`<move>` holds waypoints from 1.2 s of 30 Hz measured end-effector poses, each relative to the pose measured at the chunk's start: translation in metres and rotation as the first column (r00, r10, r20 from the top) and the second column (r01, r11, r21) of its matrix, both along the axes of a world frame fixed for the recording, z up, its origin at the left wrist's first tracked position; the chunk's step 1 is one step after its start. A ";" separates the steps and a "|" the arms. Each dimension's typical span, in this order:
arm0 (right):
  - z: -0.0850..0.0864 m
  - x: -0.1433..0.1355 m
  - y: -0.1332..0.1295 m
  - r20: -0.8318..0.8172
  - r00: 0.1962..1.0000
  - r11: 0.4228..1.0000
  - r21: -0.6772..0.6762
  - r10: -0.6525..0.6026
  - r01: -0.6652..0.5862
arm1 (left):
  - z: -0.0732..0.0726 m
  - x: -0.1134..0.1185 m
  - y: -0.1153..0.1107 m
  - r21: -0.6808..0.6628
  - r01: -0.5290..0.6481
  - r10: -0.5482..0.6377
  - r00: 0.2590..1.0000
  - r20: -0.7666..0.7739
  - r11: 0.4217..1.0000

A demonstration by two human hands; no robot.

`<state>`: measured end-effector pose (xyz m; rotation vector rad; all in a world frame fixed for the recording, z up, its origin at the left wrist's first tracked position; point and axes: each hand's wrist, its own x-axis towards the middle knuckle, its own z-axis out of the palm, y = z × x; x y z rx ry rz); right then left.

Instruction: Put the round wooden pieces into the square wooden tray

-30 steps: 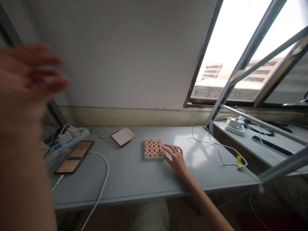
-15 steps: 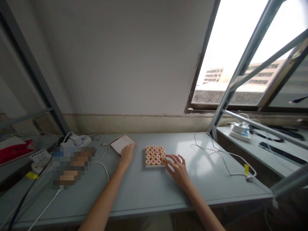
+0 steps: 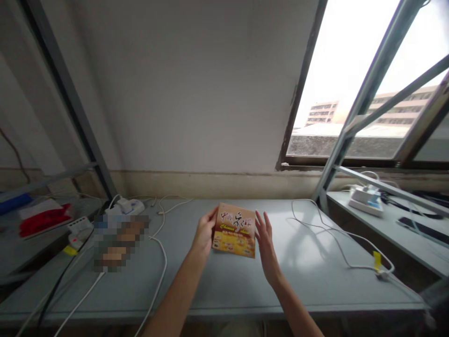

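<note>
Both forearms enter from 6 o'clock and converge toward frame center, bare to the elbow. Left hand [image 3: 204, 234]: wrist straight, palm facing 3 o'clock, fingers curled forward with tips pointing to 12 o'clock, thumb side up, closed in a grip at its 3 o'clock side. Right hand [image 3: 265, 243]: palm facing 9 o'clock, 4 fingers extended and slightly spread toward 12 o'clock, flat and relaxed, not clamped. The 2 hands sit level with each other, palms facing inward, well apart.

Box lid [image 3: 234, 229] with brush-written Chinese characters, smaller print unreadable
</note>
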<state>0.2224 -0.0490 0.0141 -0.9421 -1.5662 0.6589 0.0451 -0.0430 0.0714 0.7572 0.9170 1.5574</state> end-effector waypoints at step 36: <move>-0.067 -0.006 0.045 0.333 0.914 0.973 0.077 -0.232 0.219 | -0.059 -0.075 -0.015 0.378 -0.250 0.365 -0.098 -0.926 0.891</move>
